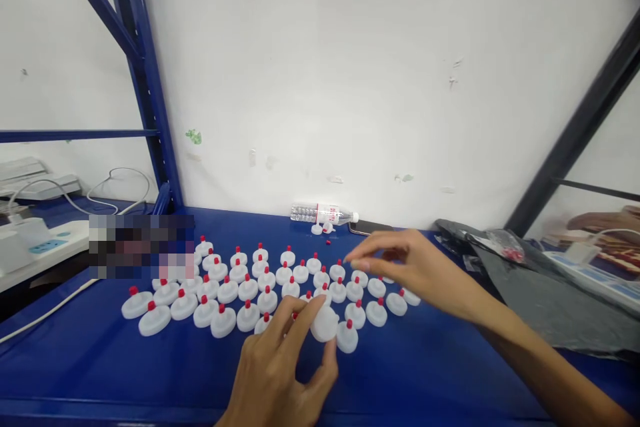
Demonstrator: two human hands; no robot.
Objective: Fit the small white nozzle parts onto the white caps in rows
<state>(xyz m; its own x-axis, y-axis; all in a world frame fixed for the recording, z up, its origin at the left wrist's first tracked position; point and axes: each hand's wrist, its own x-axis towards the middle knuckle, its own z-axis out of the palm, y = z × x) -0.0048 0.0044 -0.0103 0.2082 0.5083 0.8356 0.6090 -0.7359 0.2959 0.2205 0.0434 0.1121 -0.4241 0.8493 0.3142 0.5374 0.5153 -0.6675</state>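
Note:
In the lower middle my left hand (pixel 287 353) grips a round white cap (pixel 324 324) between thumb and fingers, its flat face turned towards me. The cap is raised slightly over the front of a spread of white caps with red tips (pixel 247 315). My right hand (pixel 395 263) hovers above the right part of this spread, thumb and index finger drawn together in a pinch. Whatever may be between those fingertips is too small to make out. One red-tipped cap (pixel 347 337) stands just right of the held one. Several caps are partly hidden behind my left hand.
A clear plastic bottle (pixel 323 214) lies near the wall, with loose white pieces (pixel 317 229) and a small red piece (pixel 328 242) before it. A phone (pixel 370 227) lies beside it. Grey plastic bags (pixel 530 293) are at right, a power strip (pixel 50 247) at left.

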